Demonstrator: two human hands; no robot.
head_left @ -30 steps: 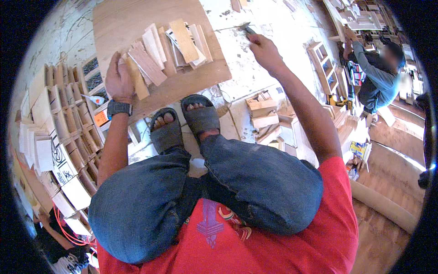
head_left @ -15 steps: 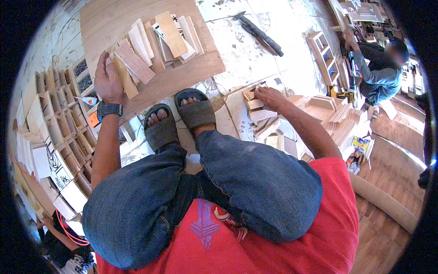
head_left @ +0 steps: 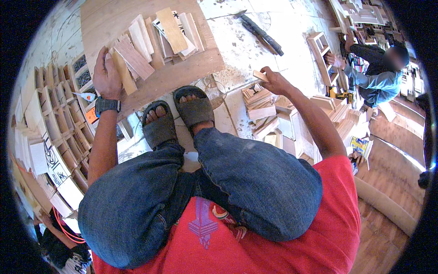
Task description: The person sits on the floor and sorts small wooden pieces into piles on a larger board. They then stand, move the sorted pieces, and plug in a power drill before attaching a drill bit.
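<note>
My left hand (head_left: 107, 78), with a watch on its wrist, is at the left end of a row of wooden strips on a plywood board. Its fingers are closed round the edge of a pale wooden strip (head_left: 124, 75), partly hidden by the hand. Beside it lean a pinkish strip (head_left: 133, 58) and several others, some with black markings. My right hand (head_left: 276, 82) pinches a small wooden piece (head_left: 260, 76). That hand is raised above a stack of wooden pieces (head_left: 258, 98) to the right of my feet.
The plywood board (head_left: 182, 75) lies ahead of my sandals. A dark hammer-like tool (head_left: 261, 33) rests on the tiles. Wooden compartment trays (head_left: 61, 112) stand at left, with a white glue bottle (head_left: 86, 96) nearby. At right, a co-worker (head_left: 378, 77) touches a wooden frame (head_left: 323, 59).
My right hand has lifted from the stack, and a small wooden piece now shows in its fingers. My left hand stays by the strips. The co-worker's arm has reached to the frame.
</note>
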